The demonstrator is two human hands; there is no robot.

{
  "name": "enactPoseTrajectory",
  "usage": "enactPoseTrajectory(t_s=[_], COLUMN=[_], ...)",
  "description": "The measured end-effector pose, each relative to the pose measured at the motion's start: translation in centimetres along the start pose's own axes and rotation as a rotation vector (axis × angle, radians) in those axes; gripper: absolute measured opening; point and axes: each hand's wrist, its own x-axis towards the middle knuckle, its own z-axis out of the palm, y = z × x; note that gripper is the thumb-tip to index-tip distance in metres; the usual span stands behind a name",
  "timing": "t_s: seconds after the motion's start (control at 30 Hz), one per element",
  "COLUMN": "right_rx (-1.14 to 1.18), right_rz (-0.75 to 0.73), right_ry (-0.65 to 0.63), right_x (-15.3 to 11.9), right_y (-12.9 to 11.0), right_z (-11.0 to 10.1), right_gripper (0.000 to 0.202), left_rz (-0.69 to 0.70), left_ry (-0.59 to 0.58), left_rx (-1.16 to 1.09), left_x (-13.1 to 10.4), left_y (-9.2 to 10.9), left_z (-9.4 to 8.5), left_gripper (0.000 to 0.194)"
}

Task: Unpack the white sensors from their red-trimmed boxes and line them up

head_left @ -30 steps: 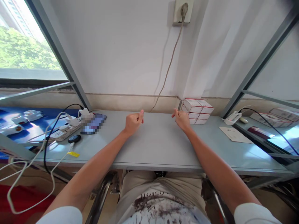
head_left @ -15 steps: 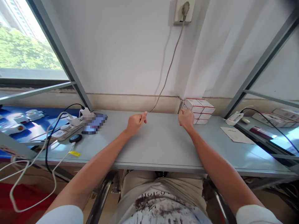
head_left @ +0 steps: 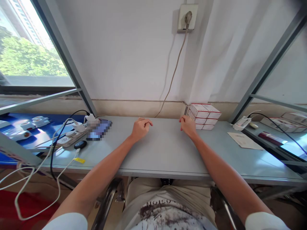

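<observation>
The left hand (head_left: 141, 128) and the right hand (head_left: 188, 124) are held loosely curled, fingers bent inward, above the grey flat tabletop (head_left: 165, 150), with nothing seen gripped in either. The stacked white cardboard boxes with red edges (head_left: 204, 116) are set beside the right hand, near the wall; the pixelated flat phone-like object (head_left: 99, 129) is laid well apart from the left hand.

Table (head_left: 165, 150) grey; stacked boxes (head_left: 203, 115) white, red-edged; tag (head_left: 79, 160) yellow.

Two hands (head_left: 141, 129), one wall socket (head_left: 194, 17)
</observation>
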Motion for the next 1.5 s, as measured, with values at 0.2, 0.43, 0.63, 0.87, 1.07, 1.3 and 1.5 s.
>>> enactPoseTrajectory(t_s=[0.2, 0.43, 0.63, 0.87, 1.07, 1.3, 1.5], right_rx=[0.016, -0.196, -0.484, -0.595, -0.571, -0.561, -0.533], right_rz=[0.008, -0.214, -0.059, 0.023, 0.075, 0.070, 0.042], right_ry=[0.000, 0.306, 0.506, 0.421, 0.522, 0.509, 0.532], right_x=[-0.2, 0.5, 1.2, 1.1, 1.5, 1.6, 1.9], right_y=[-0.2, 0.2, 1.9, 3.5, 3.8, 4.0, 3.9], right_z=[-0.1, -1.6, -2.5, -2.2, -2.1, -2.1, -2.4], right_gripper=[0.027, 0.036, 0.063, 0.064, 0.076, 0.063, 0.058], left_rz=[-0.044, -0.033, -0.018, -0.009, -0.029, -0.003, 0.007], left_ry=[-0.042, -0.020, -0.028, -0.052, -0.066, -0.081, -0.070], left_rx=[-0.025, -0.014, -0.050, -0.059, -0.073, -0.071, -0.093], left_x=[-0.2, -0.2, 0.0, 0.0, 0.0, 0.0, 0.0], left_y=[0.0, 0.2, 0.4, 0.4, 0.8, 0.6, 0.6], left_z=[-0.2, 0.0, 0.2, 0.2, 0.0, 0.2, 0.3], left_gripper=[0.031, 0.035, 0.031, 0.027, 0.027, 0.026, 0.025])
